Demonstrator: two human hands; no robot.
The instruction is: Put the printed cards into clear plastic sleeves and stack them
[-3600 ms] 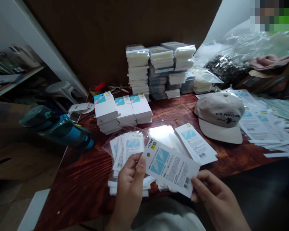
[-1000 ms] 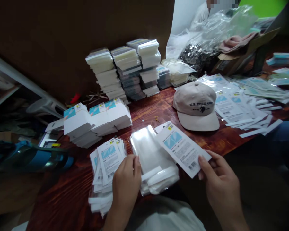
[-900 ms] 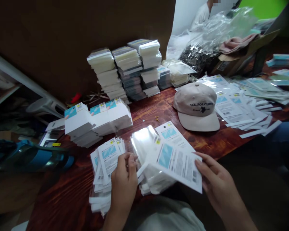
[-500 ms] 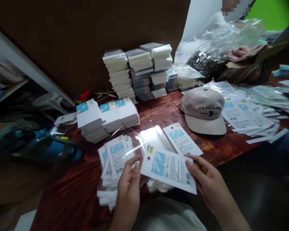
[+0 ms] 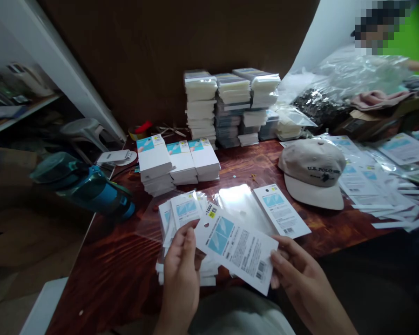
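A white printed card [image 5: 235, 249] with a blue picture, a punched hole and a barcode is held tilted above the table's front. My left hand [image 5: 181, 265] is closed at its left edge, thumb against the fingers. At the other end, my right hand [image 5: 295, 274] pinches the card's right edge near the barcode. Behind the card lies a shiny clear plastic sleeve [image 5: 239, 202], with another printed card [image 5: 281, 211] to its right. Several bagged cards [image 5: 185, 207] form an untidy pile beyond my left hand, partly hidden by it.
Stacks of cards [image 5: 157, 163] stand at back left, taller stacks of sleeves [image 5: 200, 107] behind. A teal bottle [image 5: 87, 186] leans at the table's left edge. A beige cap [image 5: 314, 172] sits right, beside spread bagged cards [image 5: 363, 186]. Another person is partly visible at upper right.
The view has shifted, so the table's things appear further right. The card has turned clockwise, its right end lower, and its left edge has come against my left fingers.
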